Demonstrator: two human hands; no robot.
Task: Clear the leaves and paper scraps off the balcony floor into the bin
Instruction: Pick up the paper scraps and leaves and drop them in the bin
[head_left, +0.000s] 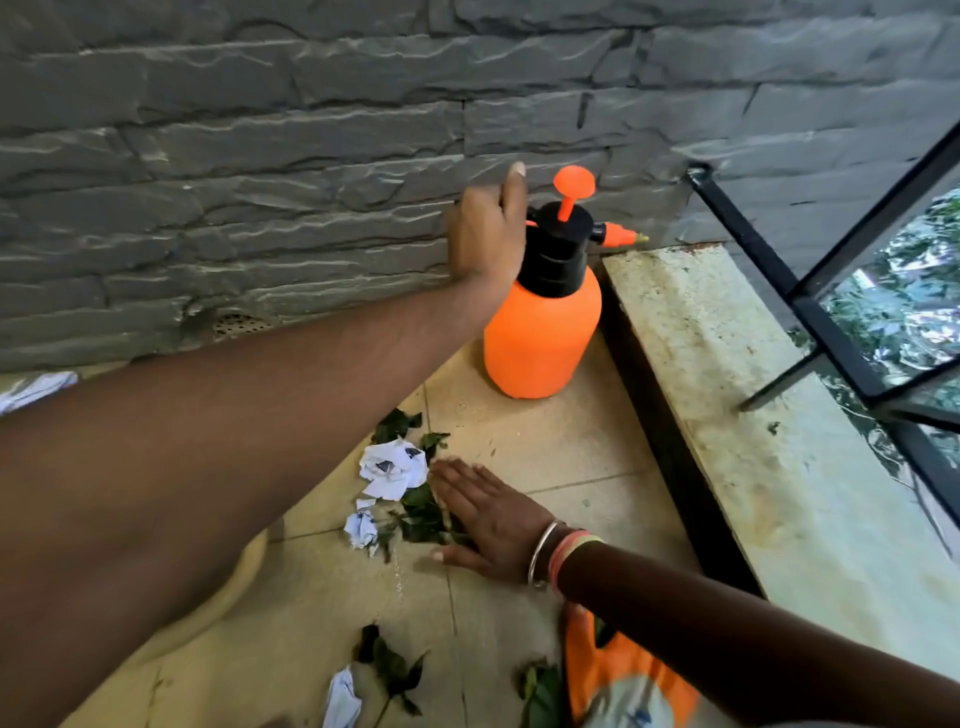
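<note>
Fingers (453, 480) of the right hand (491, 525) straight and pressed close together, laid flat, palm down, on a clump of dark green leaves (418, 519) on the floor tiles (550, 441). Bangles (543, 553) at the wrist. At 10 o'clock of the fingertips, just beside them, a big crumpled paper scrap (393, 467); at 9 o'clock a smaller scrap (360, 529), touching the leaves. Well apart at 6 to 7 o'clock, a leafy twig (390, 667) and another paper scrap beside it. Under the right forearm, an orange and grey bag-like thing (618, 670).

Up at 12 o'clock, left hand (485, 234), back toward the camera, thumb raised, against the black head of an orange pump sprayer (540, 332). Other fingers hidden behind the hand: cannot tell whether wrapped round the handle. Sprayer upright on the tiles in the corner, grey stone wall (260, 156) behind it, pale stained ledge (727, 395) at its 3 o'clock, black railing (769, 260) above the ledge.
</note>
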